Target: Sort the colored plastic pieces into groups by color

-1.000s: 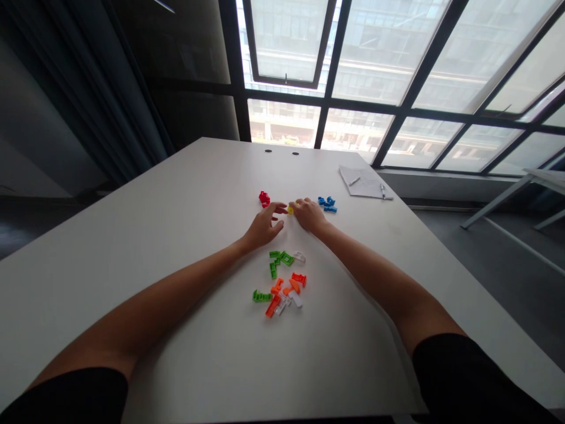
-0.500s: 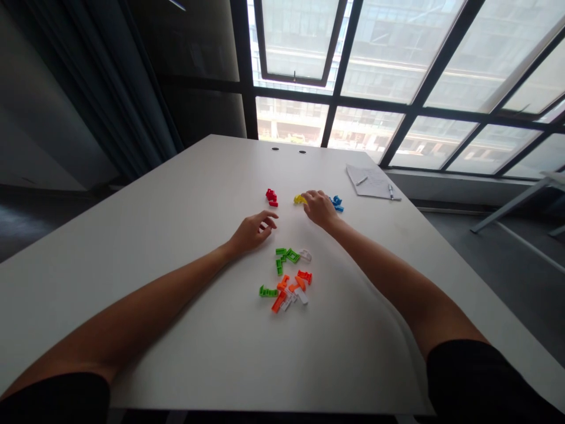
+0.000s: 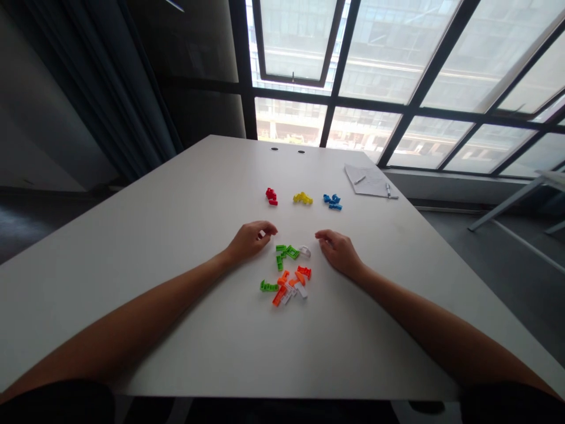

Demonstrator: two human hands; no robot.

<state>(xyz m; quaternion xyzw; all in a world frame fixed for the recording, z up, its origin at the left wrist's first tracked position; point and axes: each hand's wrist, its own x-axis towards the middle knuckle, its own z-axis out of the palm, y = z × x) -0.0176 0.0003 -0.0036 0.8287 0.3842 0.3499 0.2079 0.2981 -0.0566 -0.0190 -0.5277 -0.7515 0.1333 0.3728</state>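
My left hand [image 3: 251, 240] is just left of the green plastic pieces [image 3: 292, 252], its fingers bent and thumb a little apart, with nothing seen in it. To the right, my right hand [image 3: 339, 249] has its fingers loosely stretched out near a white curved piece [image 3: 305, 251] and appears to hold nothing. Between my forearms lie orange pieces [image 3: 279, 295], white pieces [image 3: 302, 290] and another green piece [image 3: 269, 286], partly overlapping. Farther off are three colour groups: red pieces [image 3: 271, 196], yellow pieces [image 3: 303, 198] and blue pieces [image 3: 333, 201].
Everything lies on a white table [image 3: 212, 330]. Paper [image 3: 369, 180] with pens on it rests near the right edge. Two dark round inserts sit at the far end. Beyond are a large window and a dark curtain [image 3: 119, 76].
My right hand has come back from the yellow pieces toward me and to the right, leaving them and the blue group in full view. My left hand has shifted slightly nearer.
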